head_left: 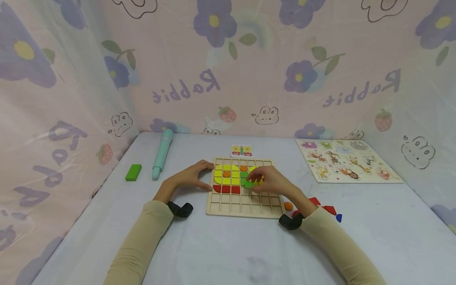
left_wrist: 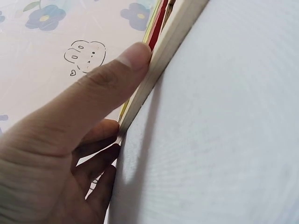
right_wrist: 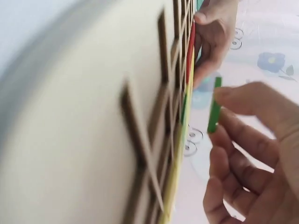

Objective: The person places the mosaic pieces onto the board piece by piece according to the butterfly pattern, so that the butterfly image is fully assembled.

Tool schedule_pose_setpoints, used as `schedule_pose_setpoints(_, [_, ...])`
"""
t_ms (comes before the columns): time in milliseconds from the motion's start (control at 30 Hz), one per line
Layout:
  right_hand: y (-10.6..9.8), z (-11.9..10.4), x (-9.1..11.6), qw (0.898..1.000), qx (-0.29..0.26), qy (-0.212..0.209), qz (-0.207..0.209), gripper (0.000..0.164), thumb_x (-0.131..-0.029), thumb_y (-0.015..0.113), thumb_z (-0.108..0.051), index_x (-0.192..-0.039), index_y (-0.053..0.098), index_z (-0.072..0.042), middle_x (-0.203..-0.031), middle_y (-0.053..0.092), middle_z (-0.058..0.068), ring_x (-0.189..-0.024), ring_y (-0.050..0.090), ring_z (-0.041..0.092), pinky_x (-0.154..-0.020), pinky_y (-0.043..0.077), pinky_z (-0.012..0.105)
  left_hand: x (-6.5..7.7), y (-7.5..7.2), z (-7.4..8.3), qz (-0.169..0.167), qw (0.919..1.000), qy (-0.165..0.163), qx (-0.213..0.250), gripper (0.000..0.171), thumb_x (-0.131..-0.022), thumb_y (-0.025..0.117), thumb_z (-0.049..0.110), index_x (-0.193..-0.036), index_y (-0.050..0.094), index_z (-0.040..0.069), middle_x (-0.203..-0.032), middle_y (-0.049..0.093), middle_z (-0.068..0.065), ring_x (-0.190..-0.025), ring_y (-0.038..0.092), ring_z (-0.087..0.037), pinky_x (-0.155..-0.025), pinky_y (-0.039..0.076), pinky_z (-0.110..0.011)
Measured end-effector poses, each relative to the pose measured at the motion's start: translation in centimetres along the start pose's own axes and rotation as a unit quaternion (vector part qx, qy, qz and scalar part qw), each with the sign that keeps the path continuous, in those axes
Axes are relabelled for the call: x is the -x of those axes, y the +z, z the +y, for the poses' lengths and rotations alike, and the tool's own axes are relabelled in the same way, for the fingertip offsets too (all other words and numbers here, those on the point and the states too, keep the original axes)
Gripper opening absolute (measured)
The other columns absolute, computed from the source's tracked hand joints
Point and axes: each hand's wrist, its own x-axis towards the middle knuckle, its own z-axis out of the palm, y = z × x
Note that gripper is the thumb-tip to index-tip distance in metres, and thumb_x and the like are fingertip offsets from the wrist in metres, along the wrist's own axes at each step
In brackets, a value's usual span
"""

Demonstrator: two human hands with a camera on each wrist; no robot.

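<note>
Wooden grid board [head_left: 236, 208], lying flat on the white table [head_left: 213, 257]. Touched along its left edge by the left hand [head_left: 190, 176], with thumb and fingers relaxed, spread, not clenched. Reached over by the right hand [head_left: 269, 180]. Placed just beyond the far edge: small printed pattern card [head_left: 241, 151]. Seated in cells: yellow pieces [head_left: 234, 181], red pieces [head_left: 225, 189]. Pinched between right thumb and fingertips, clear of the grid: green tile [right_wrist: 215, 105].

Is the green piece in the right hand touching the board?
Apart. The right wrist view plainly shows a strip of backdrop between the held green piece and the board.
</note>
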Motion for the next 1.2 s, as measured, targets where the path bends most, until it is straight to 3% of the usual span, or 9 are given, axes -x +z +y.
schedule_pose_setpoints(233, [1.2,0.1,-1.0,0.999,0.022,0.014,-0.024,0.019,-0.075,0.078,-0.014,-0.093,0.071,-0.013,-0.089,0.066,-0.003,-0.077,0.054,0.012,-0.07,0.049,0.024,0.0,0.0,-0.2,0.003,1.0,0.001,-0.001,0.083,-0.07,0.08,0.038,-0.138,0.043,0.008,-0.141,0.039,-0.006,-0.135,0.03,-0.023,-0.113,0.02,-0.043])
schedule_pose_setpoints(867, [1.7,0.4,-0.9,0.999,0.026,-0.024,-0.033,0.02,-0.076,0.078,-0.018,-0.095,0.073,-0.012,-0.089,0.066,-0.003,-0.074,0.056,0.009,-0.068,0.049,0.023,-0.1,0.3,-0.6,0.002,1.0,-0.005,-0.003,0.082,-0.07,0.081,0.039,-0.137,0.045,0.009,-0.14,0.04,-0.006,-0.134,0.03,-0.023,-0.113,0.02,-0.043])
schedule_pose_setpoints(1033, [0.9,0.3,-0.4,0.999,0.034,-0.031,-0.02,0.022,-0.077,0.077,-0.018,-0.097,0.073,-0.009,-0.091,0.068,-0.001,-0.077,0.057,0.013,-0.07,0.05,0.027,-0.1,0.2,-0.4,0.001,1.0,-0.003,-0.002,0.083,-0.07,0.081,0.039,-0.137,0.044,0.009,-0.14,0.04,-0.006,-0.134,0.03,-0.023,-0.113,0.02,-0.043])
schedule_pose_setpoints(1200, [-1.3,0.9,1.4,0.999,0.029,-0.03,0.008,0.02,-0.079,0.075,-0.015,-0.097,0.071,-0.008,-0.092,0.068,0.0,-0.08,0.058,0.013,-0.072,0.051,0.032,0.0,0.1,-0.3,0.002,1.0,0.002,-0.003,0.083,-0.07,0.08,0.04,-0.138,0.043,0.008,-0.141,0.039,-0.007,-0.135,0.029,-0.025,-0.113,0.02,-0.044])
